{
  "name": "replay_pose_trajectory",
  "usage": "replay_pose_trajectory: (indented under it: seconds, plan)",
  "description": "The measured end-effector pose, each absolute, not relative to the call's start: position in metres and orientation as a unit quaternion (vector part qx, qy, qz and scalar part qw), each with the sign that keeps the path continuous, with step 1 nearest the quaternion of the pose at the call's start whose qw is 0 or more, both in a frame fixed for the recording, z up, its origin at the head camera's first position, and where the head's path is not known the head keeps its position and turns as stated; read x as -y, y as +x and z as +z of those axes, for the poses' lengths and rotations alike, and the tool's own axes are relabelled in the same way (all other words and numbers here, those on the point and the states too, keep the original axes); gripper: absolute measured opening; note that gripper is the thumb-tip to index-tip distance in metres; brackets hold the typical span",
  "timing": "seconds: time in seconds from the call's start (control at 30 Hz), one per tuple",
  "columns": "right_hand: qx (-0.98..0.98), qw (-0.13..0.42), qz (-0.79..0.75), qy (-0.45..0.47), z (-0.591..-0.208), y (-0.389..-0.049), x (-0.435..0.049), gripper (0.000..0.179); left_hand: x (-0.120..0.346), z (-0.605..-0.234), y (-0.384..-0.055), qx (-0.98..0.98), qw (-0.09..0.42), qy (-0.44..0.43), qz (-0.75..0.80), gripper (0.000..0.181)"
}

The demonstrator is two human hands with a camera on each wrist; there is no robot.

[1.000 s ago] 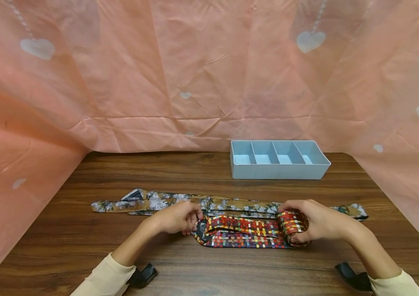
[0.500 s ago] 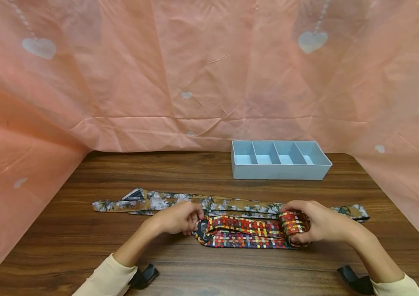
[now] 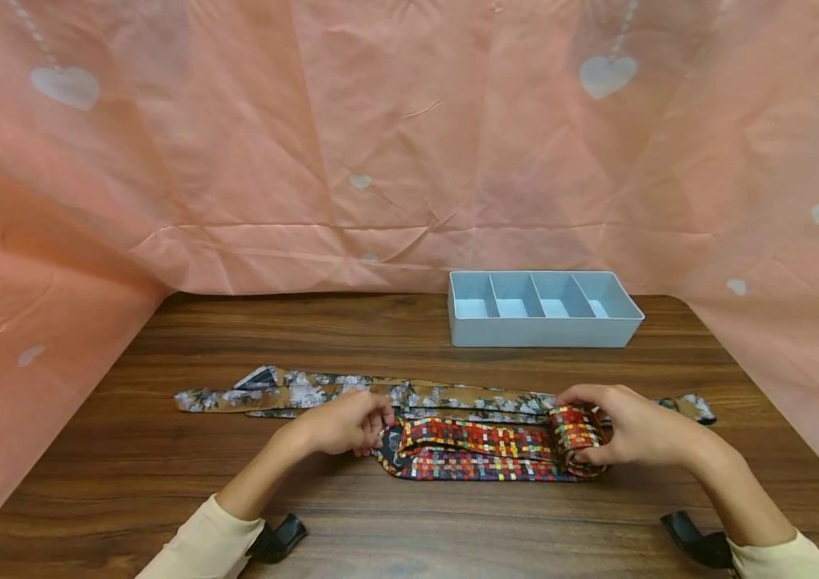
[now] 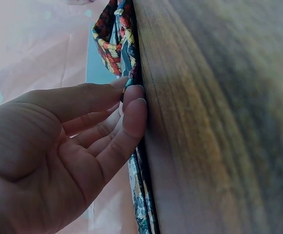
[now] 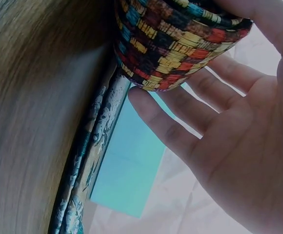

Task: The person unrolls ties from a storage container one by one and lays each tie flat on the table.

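A red, yellow and black checkered necktie lies on the wooden table, its right part wound into a roll. My left hand pinches the tie's left end between thumb and fingertips, low against the tabletop. Around the roll curl the thumb and fingers of my right hand. In the right wrist view the roll sits between the thumb and the other fingers. Just behind stretches a brown floral necktie, partly hidden by both hands.
A light blue box with several compartments stands at the back right of the table. Pink cloth with white hearts hangs behind and at both sides. Black straps show at the wrists.
My right hand's fingers have shifted slightly on the roll, and the thumb lies a little higher. The left hand keeps its pinch on the tie's end.
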State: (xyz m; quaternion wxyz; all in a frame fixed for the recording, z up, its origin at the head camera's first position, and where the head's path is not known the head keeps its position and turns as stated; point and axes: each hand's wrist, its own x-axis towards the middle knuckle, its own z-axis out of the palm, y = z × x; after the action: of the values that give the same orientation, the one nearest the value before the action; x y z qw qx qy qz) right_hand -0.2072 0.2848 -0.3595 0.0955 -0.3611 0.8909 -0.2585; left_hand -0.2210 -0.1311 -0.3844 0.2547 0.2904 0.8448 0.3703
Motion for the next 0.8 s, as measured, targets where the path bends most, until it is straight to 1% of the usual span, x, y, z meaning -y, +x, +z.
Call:
replay_pose_trajectory:
  seconds: [0.23,0.47,0.8]
  plan:
    - [-0.887,0.095,-0.258,-0.370,-0.3585,-0.2081,-0.2870,0.060,0.1317,-0.3841,-0.2210,-0.843,0.255,0.291,0.374,0.021]
    - [-0.888,0.116,-0.262,-0.359,-0.3555,-0.2087,-0.2887,0.060,0.1328,-0.3828,-0.2208,-0.842,0.255,0.291,0.375,0.021]
    - [-0.884,0.135,-0.269,-0.359,-0.3549,-0.2090,-0.2897,0.059,0.1301,-0.3804,-0.2187,-0.857,0.235,0.308,0.341,0.019]
